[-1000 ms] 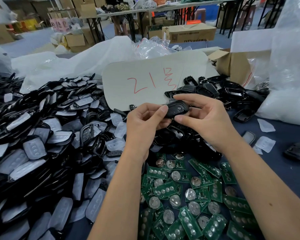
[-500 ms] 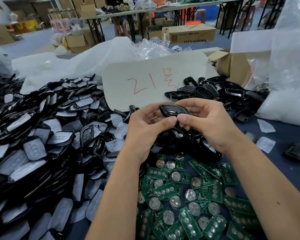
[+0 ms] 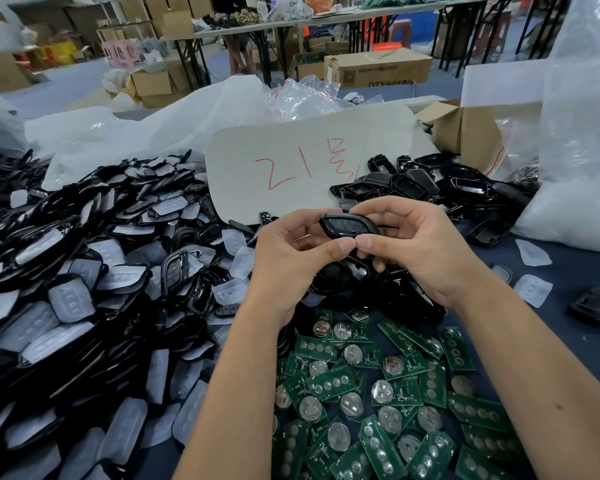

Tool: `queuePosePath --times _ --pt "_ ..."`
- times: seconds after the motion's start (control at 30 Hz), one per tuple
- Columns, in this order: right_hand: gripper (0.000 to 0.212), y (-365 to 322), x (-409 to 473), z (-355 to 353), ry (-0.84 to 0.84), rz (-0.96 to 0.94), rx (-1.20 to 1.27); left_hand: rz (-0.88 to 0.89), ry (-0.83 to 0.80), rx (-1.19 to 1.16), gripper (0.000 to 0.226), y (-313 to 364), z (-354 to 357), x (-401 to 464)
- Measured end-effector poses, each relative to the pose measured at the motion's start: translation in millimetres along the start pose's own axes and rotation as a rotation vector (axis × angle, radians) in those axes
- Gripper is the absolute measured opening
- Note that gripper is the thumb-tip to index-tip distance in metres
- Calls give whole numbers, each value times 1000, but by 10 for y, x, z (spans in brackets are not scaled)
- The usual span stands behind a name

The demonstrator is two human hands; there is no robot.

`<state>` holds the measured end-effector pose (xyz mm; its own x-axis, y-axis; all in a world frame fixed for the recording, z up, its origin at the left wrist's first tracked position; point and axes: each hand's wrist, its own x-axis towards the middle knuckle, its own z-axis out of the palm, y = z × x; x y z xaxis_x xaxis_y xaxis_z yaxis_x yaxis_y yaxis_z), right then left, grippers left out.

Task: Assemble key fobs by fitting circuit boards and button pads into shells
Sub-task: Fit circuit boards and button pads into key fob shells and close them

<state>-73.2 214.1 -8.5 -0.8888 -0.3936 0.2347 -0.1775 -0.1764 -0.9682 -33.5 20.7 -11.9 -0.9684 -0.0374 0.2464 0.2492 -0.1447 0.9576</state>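
Boards: green circuit boards (image 3: 388,403) lie heaped nearest me, unmoved.
Hands: my left hand (image 3: 291,258) and right hand (image 3: 420,251) both pinch the black key fob (image 3: 347,226), thumbs meeting under it.
Change: fob now tilted button-face up; earlier it showed its edge.
Beyond: shell pile (image 3: 430,188) and marked card (image 3: 305,161), unchanged.

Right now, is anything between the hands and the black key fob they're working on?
Nothing visible: the left hand and right hand both already grip the black plastic key fob, thumbs meeting under it, above the pile of green circuit boards.
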Motion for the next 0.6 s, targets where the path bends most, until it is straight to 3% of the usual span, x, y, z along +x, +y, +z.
queuePosePath --times 0.37,0.6 --pt "41 13 27 3 14 -2 -58 -58 -6 -50 46 -11 13 -7" --pt "40 60 39 -1 64 -43 -191 -166 82 -161 24 -42 50 22"
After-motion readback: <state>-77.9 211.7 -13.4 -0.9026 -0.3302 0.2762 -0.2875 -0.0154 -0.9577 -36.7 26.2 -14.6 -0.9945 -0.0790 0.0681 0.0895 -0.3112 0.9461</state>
